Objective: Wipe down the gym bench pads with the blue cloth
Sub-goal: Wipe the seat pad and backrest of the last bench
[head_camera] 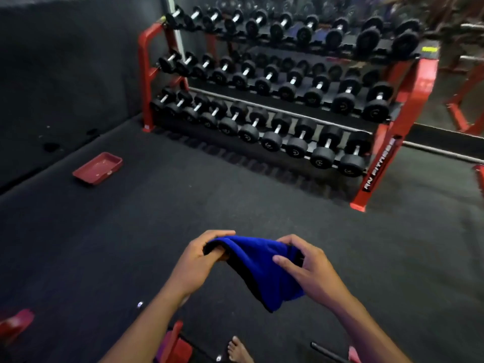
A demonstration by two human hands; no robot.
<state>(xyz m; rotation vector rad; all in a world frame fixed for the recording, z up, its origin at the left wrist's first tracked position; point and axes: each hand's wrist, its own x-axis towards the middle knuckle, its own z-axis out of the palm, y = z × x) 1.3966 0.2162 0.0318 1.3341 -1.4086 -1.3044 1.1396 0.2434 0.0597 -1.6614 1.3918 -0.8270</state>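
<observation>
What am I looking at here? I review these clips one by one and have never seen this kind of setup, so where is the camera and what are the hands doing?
There is no machine: a person wears one wide-angle camera on the head, looking forward and down. The left hand and right hand each grip an end of the blue cloth, which hangs between them above the dark floor. Ahead stands a red dumbbell rack with three tiers of black dumbbells. A red tray lies on the floor to the left. A bare foot shows at the bottom. No bench pad is clearly in view.
</observation>
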